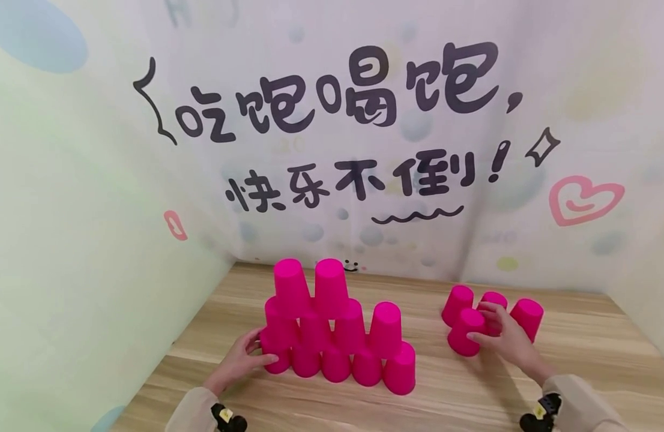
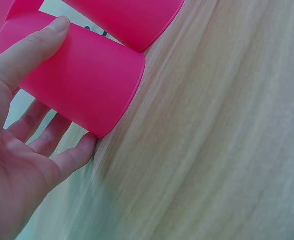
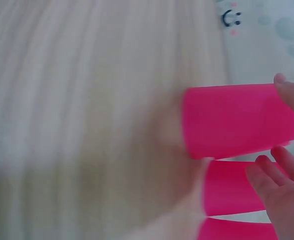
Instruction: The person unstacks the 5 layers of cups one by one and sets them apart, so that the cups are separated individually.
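A tiered stack of upside-down bright pink cups stands on the table, with several along the bottom row, several above it and two top cups (image 1: pixel 331 289). At its left end my left hand (image 1: pixel 247 359) holds a bottom-row cup (image 2: pixel 87 75), thumb across the near side and fingers partly hidden behind. My right hand (image 1: pixel 507 337) is at a loose group of pink cups on the right. Its thumb and fingers are spread about the front cup (image 1: pixel 464 333); firm contact cannot be made out.
More pink cups stand behind the right hand, including one cup (image 1: pixel 527 318) at its right. Wood-grain table (image 1: pixel 332 414) lies between stack and group. A printed cloth backdrop (image 1: pixel 321 144) rises along the back edge. Each wrist carries a black camera (image 1: pixel 541 414).
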Tool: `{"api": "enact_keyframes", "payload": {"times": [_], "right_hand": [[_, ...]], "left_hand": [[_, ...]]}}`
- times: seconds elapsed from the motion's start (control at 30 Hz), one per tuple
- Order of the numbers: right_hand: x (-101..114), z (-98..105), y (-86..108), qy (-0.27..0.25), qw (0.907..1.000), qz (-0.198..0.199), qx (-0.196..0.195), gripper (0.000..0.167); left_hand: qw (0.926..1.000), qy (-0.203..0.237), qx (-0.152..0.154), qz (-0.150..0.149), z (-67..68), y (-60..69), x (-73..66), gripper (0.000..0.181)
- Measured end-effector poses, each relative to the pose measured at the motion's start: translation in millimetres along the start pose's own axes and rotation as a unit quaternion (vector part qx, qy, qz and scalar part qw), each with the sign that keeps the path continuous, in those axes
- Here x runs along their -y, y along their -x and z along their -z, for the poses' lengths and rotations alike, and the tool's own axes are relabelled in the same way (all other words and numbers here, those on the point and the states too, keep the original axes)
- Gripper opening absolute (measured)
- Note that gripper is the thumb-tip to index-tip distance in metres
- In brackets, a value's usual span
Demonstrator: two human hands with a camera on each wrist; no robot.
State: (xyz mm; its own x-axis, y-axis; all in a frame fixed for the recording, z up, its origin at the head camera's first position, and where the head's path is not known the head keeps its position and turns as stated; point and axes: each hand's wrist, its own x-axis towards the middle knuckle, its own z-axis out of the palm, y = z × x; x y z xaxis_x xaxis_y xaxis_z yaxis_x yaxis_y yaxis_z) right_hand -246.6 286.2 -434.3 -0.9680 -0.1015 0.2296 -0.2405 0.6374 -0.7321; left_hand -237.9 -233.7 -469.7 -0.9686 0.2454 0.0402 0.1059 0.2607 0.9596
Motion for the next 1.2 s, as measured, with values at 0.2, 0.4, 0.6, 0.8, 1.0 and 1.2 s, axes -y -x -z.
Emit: {"api": "enact_keyframes", "payload": {"times": [0.2,0.4,0.6,0.8,1.0,1.2], "right_hand": [[26,27,-8.3,0.011,0.9995,0.027,0.011,0.072],[61,46,-20.5,-0.002,0.9967,0.080,0.015,0.066],[106,51,-35.5,-0.031,0.9929,0.105,0.047,0.060],[149,39,-45.6,-0.083,0.9854,0.122,0.086,0.058],[179,11,-53.7,-0.117,0.9754,0.139,0.124,0.056],[207,-19,-61.2,-0.143,0.9665,0.142,0.160,0.054]], "left_hand": [[1.0000,-0.002,-0.001,0.003,0.9,0.0,-1.8,0.060],[1.0000,0.005,0.006,0.003,1.1,0.8,-1.4,0.059],[0.9999,-0.001,0.000,-0.011,0.8,-0.5,0.8,0.059],[0.9997,-0.004,0.008,-0.023,0.3,0.1,0.5,0.059],[0.9998,0.000,0.010,-0.014,0.3,0.5,1.7,0.059],[0.9998,-0.003,0.007,-0.016,0.2,-0.1,2.3,0.059]]}}
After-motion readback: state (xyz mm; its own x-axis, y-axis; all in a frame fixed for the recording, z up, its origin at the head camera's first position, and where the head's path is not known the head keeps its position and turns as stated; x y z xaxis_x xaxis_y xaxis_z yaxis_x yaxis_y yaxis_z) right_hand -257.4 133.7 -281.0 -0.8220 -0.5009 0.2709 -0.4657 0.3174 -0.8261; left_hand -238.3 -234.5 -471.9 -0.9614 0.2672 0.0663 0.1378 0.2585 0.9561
